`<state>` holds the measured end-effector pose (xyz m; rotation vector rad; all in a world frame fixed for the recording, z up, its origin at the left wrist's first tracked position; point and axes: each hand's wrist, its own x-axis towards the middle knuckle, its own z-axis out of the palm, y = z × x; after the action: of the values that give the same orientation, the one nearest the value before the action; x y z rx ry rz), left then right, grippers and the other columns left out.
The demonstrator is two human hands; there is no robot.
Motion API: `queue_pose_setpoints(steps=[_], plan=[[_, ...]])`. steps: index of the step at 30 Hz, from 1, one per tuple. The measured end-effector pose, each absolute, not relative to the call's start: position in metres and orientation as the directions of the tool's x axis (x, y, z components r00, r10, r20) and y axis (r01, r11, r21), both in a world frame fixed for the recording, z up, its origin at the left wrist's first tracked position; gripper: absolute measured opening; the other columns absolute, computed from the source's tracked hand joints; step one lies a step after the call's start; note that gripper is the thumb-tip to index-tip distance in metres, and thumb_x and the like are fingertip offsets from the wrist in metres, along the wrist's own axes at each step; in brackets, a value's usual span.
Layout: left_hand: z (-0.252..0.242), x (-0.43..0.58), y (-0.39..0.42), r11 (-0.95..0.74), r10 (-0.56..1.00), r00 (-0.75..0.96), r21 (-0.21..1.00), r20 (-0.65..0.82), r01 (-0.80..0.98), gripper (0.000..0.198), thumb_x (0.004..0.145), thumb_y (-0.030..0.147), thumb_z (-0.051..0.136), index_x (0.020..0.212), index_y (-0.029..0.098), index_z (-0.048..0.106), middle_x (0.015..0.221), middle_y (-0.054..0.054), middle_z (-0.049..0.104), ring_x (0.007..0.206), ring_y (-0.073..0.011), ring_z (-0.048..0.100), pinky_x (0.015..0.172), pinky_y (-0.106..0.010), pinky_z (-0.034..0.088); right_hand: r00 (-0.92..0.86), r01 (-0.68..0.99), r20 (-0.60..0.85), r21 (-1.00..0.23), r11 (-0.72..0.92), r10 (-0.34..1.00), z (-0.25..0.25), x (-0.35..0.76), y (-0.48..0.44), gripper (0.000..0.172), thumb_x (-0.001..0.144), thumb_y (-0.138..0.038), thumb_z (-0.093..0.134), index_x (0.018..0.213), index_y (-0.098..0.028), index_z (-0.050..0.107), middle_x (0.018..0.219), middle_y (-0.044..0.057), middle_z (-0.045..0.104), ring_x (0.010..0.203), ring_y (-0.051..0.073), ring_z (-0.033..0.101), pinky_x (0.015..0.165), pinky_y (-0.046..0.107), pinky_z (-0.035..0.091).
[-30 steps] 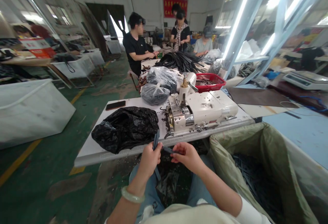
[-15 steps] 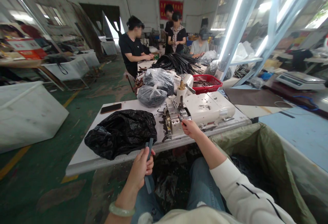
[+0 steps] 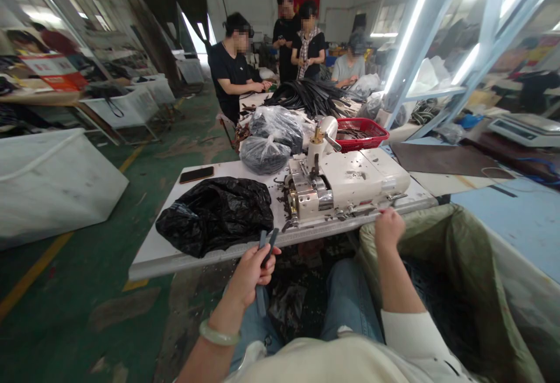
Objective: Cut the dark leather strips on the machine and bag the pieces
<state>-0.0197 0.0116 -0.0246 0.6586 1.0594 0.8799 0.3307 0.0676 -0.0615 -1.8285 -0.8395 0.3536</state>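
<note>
My left hand (image 3: 256,272) is closed around a couple of narrow dark grey strips (image 3: 261,300), whose ends stick out above and below the fist, in front of the table edge. My right hand (image 3: 389,228) is a closed fist beside the front right of a cream skiving machine (image 3: 370,176), above the rim of a green-lined bin (image 3: 464,237). Whatever it may hold is hidden. The machine's metal feed end (image 3: 308,196) has dark scraps around it, with no hand on it. A black plastic bag (image 3: 219,213) lies left of the machine.
A phone (image 3: 196,174) lies on the white table (image 3: 149,251). Behind the machine are clear bags of dark pieces (image 3: 269,152), a red basket (image 3: 365,138) and a heap of black strips (image 3: 306,97). Several co-workers stand or sit beyond. A white bin (image 3: 56,184) stands left.
My right hand has left the machine's feed end and moved right, to beside the machine's front right. My left hand keeps hold of the strips. The view has shifted slightly.
</note>
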Motion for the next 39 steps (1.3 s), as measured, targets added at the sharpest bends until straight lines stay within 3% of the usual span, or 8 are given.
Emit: queue_pose_setpoints(steps=[3,5,9,12,16,22,31,39], plan=[[-0.017,-0.012,0.012,0.545,0.829,0.323,0.787,-0.456,-0.288,0.034,0.074,0.040,0.069,0.086,0.009,0.065,0.055,0.007,0.040,0.043,-0.0007,0.021,0.037,-0.012,0.011,0.839,0.474,0.233,-0.757,-0.450,0.492,-0.068,0.363,0.021,0.052,0.083,-0.038,0.046,0.118,0.000,0.053,0.105,0.029,0.060,0.095,0.035,0.059,0.075,0.045,0.047],[-0.014,-0.002,0.012,0.581,0.793,0.394,0.772,-0.465,-0.259,0.032,0.076,0.039,0.068,0.088,0.009,0.066,0.056,0.006,0.041,0.043,-0.0006,0.021,0.037,-0.012,0.011,0.787,0.524,0.245,-0.749,-0.404,0.567,-0.065,0.351,0.006,0.057,0.081,-0.041,0.052,0.122,-0.002,0.052,0.105,0.026,0.061,0.091,0.032,0.060,0.074,0.044,0.048],[-0.009,0.019,0.012,0.636,0.711,0.512,0.751,-0.482,-0.177,0.030,0.079,0.037,0.065,0.089,0.009,0.067,0.057,0.005,0.043,0.041,-0.0003,0.021,0.036,-0.012,0.010,0.175,0.130,-0.087,-0.985,-0.110,0.981,-0.048,0.260,0.006,0.050,0.084,-0.056,0.052,0.111,-0.015,0.061,0.069,0.004,0.060,0.053,0.015,0.050,0.047,0.026,0.042],[-0.003,0.022,0.008,0.681,0.660,0.554,0.716,-0.507,-0.156,0.030,0.080,0.038,0.063,0.088,0.010,0.066,0.056,0.002,0.046,0.040,-0.0008,0.021,0.036,-0.012,0.010,-0.188,-0.179,-0.185,-0.959,-0.219,0.965,-0.040,0.198,0.012,0.042,0.081,-0.057,0.060,0.073,-0.016,0.058,0.046,-0.006,0.040,0.037,0.005,0.028,0.036,0.019,0.020],[0.005,0.001,0.002,0.747,0.621,0.593,0.617,-0.512,-0.249,0.032,0.082,0.038,0.061,0.089,0.007,0.066,0.057,0.004,0.040,0.042,-0.0006,0.021,0.036,-0.010,0.009,-0.177,-0.457,-0.157,-0.861,-0.223,0.972,-0.034,0.182,0.015,0.046,0.078,-0.050,0.069,0.057,-0.017,0.043,0.046,-0.007,0.039,0.037,0.002,0.023,0.035,0.017,0.016],[0.008,-0.016,-0.005,0.803,0.578,0.577,0.528,-0.577,-0.277,0.028,0.080,0.035,0.065,0.079,0.007,0.063,0.055,0.009,0.025,0.042,-0.0004,0.016,0.035,-0.009,0.007,-0.157,-0.556,-0.116,-0.811,-0.185,0.981,-0.036,0.192,0.015,0.031,0.079,-0.044,0.070,0.077,-0.014,0.064,0.050,-0.006,0.045,0.039,0.003,0.032,0.035,0.015,0.023],[0.004,0.000,-0.012,0.341,0.936,0.146,0.929,-0.321,-0.143,0.033,0.069,0.041,0.075,0.072,0.016,0.055,0.049,0.011,0.031,0.039,-0.0019,0.023,0.035,-0.013,0.016,-0.279,-0.520,-0.045,-0.833,-0.190,0.959,-0.043,0.209,-0.001,0.031,0.067,-0.035,0.082,0.091,-0.018,0.071,0.071,0.003,0.069,0.060,0.012,0.064,0.052,0.019,0.050],[0.011,0.003,-0.010,0.239,0.971,0.059,0.962,-0.234,-0.129,0.035,0.065,0.041,0.078,0.066,0.017,0.053,0.046,0.010,0.034,0.036,-0.0022,0.027,0.034,-0.015,0.021,-0.311,-0.481,-0.070,-0.849,-0.220,0.948,-0.048,0.209,0.000,0.029,0.077,-0.033,0.075,0.102,-0.018,0.072,0.076,0.004,0.072,0.063,0.011,0.066,0.057,0.020,0.052]])
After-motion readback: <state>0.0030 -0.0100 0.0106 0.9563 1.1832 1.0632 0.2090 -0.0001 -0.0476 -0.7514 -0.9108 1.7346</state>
